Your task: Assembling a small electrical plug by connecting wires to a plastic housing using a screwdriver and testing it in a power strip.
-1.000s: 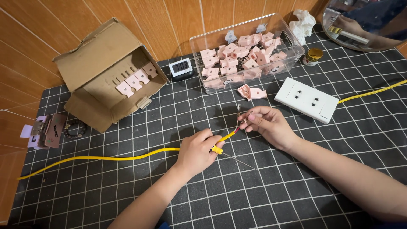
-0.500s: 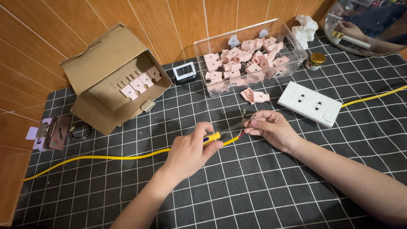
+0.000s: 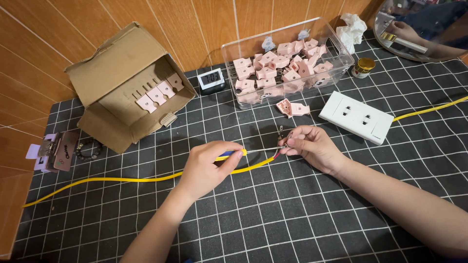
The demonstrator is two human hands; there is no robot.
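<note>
Currently my left hand (image 3: 207, 168) grips the screwdriver (image 3: 233, 155); right hand (image 3: 312, 146) at 3 o'clock pinches the small, light, fiddly plug part (image 3: 285, 139); I'd hold its edges.

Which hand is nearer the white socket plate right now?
Right. The right hand sits just left of the white socket plate, apart from it. The left hand, gripping a screwdriver, is farther off to the plate's left.
</note>
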